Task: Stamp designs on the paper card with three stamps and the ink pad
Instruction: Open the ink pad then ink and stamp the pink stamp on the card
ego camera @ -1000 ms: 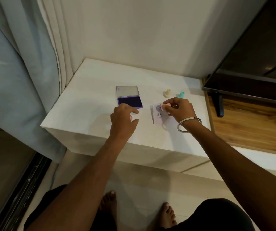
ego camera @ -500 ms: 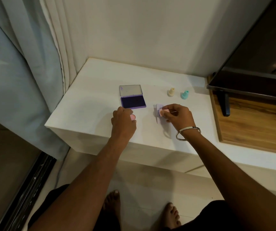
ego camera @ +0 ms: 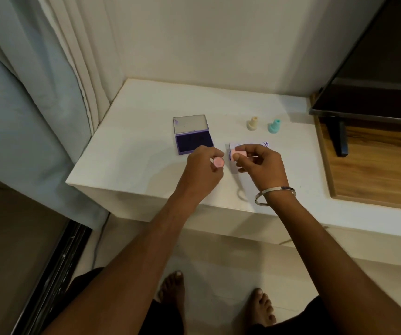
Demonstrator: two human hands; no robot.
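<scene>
Two hands work just above the white counter [ego camera: 131,151]. The left hand [ego camera: 202,172] has its fingers curled narrowly around a small pink cap [ego camera: 218,162], its round face turned up. The right hand [ego camera: 260,163] pinches a pink stamp [ego camera: 238,155] between thumb and fingers, held sideways over the paper card [ego camera: 264,144], which shows a purple print. The open ink pad [ego camera: 193,141] lies just left; cream stamp [ego camera: 252,123] and teal stamp [ego camera: 274,125] stand upright behind.
</scene>
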